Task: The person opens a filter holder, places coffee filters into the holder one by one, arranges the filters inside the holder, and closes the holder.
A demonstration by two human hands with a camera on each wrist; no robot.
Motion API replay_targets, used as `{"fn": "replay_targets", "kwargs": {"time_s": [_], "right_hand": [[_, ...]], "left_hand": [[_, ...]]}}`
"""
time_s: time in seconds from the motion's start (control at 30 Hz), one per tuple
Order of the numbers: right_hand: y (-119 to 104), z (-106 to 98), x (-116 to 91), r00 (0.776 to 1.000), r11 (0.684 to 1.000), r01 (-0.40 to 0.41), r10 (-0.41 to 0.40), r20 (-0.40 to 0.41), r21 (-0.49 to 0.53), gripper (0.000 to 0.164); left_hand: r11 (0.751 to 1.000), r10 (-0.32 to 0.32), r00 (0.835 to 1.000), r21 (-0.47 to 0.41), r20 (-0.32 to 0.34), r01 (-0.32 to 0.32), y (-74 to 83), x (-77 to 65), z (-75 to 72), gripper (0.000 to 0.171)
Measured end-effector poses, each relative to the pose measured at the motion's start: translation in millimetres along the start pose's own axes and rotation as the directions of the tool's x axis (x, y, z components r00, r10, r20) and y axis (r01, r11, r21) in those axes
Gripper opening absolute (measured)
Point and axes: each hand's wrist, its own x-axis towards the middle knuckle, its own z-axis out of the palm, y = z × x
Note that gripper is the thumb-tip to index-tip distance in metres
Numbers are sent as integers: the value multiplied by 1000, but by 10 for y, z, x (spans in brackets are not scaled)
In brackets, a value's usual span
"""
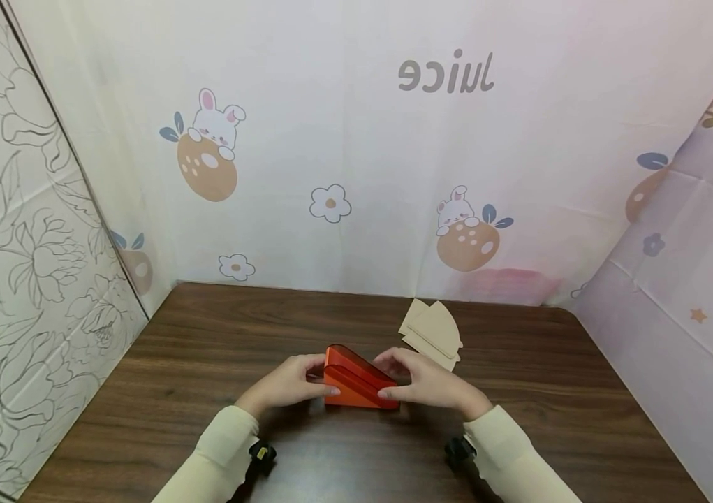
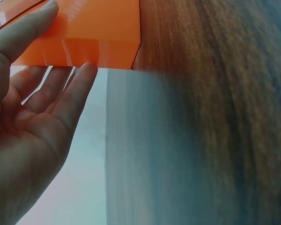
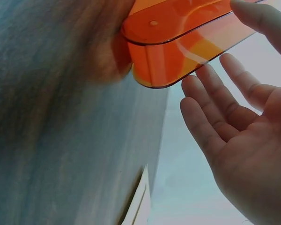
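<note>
An orange filter-paper holder (image 1: 356, 391) with a see-through orange-red lid (image 3: 178, 56) stands on the table between both hands. My left hand (image 1: 287, 381) holds its upright left end, thumb on the front face and fingers at the side and back. At the sloping right end is my right hand (image 1: 429, 379), its thumb on the lid's front and its fingertips at the far edge. Just behind the right hand lie several tan fan-shaped paper coffee filters (image 1: 434, 327), flat and overlapping; the right wrist view shows their edge (image 3: 139, 201).
The dark wood table (image 1: 237, 314) ends at a patterned curtain (image 1: 356, 140) at the back. Another curtain hangs at the right, and a flower-drawn panel (image 1: 29, 230) stands along the left side. Black wrist cameras (image 1: 262, 454) sit under both wrists.
</note>
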Motion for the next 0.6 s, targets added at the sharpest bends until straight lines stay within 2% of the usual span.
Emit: {"fn": "replay_targets", "kwargs": {"time_s": [0.23,0.37,0.6], "right_hand": [[-159,-29,48,998,1000,13,-14,-55,-10,54],[-272,-32,112,999,1000,14,-14,-46,8,54],[-425,-9,241,998,998,63,-62,-29,23,51]], "left_hand": [[1000,-2,1000,15,0,2,14,2,-4,29],[1000,1,1000,19,0,-1,10,2,-4,30],[999,-2,1000,39,-2,2,4,2,-10,32]]}}
